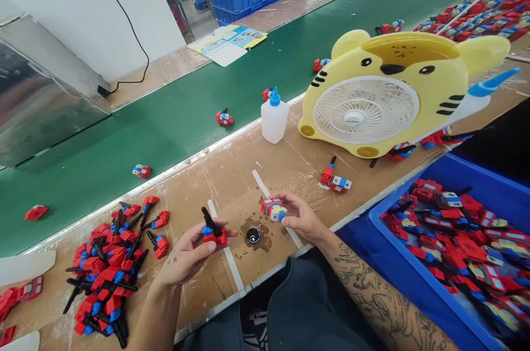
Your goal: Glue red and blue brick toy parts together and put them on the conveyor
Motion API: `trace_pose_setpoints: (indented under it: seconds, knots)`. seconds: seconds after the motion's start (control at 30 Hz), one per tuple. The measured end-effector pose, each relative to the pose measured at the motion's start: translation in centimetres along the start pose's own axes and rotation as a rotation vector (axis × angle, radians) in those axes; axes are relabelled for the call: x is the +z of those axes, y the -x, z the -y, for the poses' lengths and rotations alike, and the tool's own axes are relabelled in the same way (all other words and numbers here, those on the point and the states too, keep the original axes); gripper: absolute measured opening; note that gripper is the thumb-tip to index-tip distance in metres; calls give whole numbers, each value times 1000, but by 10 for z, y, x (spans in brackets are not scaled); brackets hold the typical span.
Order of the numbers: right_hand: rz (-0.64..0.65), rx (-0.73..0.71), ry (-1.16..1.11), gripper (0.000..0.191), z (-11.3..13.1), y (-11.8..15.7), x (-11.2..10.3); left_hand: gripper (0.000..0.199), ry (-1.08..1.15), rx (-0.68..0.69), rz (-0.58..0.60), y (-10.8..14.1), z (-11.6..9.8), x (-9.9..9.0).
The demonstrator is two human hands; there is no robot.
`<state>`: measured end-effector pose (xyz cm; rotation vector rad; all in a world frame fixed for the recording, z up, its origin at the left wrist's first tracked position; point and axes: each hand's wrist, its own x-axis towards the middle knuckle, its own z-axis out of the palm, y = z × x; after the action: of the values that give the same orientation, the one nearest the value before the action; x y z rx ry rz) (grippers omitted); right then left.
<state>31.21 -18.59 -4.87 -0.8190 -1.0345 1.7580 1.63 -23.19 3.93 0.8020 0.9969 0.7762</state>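
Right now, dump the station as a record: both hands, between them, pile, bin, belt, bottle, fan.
left_hand: left hand holds red-blue-black piece
right_hand: right hand holds red-white-blue block
between_hands: small dark round spot, splashes around it; cup or puddle unclear
pile: red, blue and black pieces, heaped left of the left forearm
bin: blue bin, right side, many mostly red pieces inside
belt: green belt, scattered red pieces on it
bottle: white bottle, blue nozzle, upright
fan: yellow animal-faced fan, beside bottle

The held pieces (273, 209) look plastic, the fan (372, 102) glossy plastic, the belt (182, 113) matt.
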Motion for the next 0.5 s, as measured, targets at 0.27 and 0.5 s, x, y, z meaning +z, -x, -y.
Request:
trace_pose_setpoints:
  seconds: [0.27,0.5]
  knots:
    - [26,-2,-103,60,5,0,0,51,-77,-38,65,10,-2,5]
    - [28,-2,-102,60,4,2,-3,35,-1162,378,107,-13,1,26]
